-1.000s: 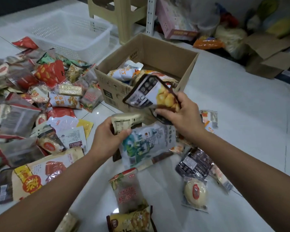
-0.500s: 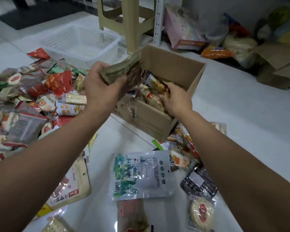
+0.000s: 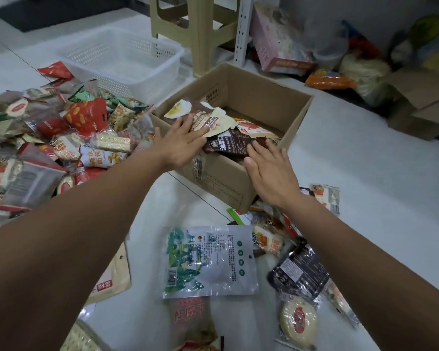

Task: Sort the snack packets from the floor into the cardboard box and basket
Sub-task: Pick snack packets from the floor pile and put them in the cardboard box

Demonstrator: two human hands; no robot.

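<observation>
By my judgement the sorting is in its early part. The cardboard box holds a shallow heap of packets toward its near-left corner, with a cream packet and a dark brown packet on top and bare cardboard showing at its far side. The left hand lies flat with straight fingers on the cream packet at that corner and grips nothing. The right hand is likewise flat and open at the box's near rim, fingertips touching the dark brown packet. Both seem to be settling the load, not carrying anything. The basket, just behind and left of the box, shows only its white mesh, with no packet that I can see. Most of the work is left: a big pile of packets lies on the floor left of the box, up against its wall. In front of the box, a green-and-white packet, a black packet and a round bun packet lie unsorted among others.
</observation>
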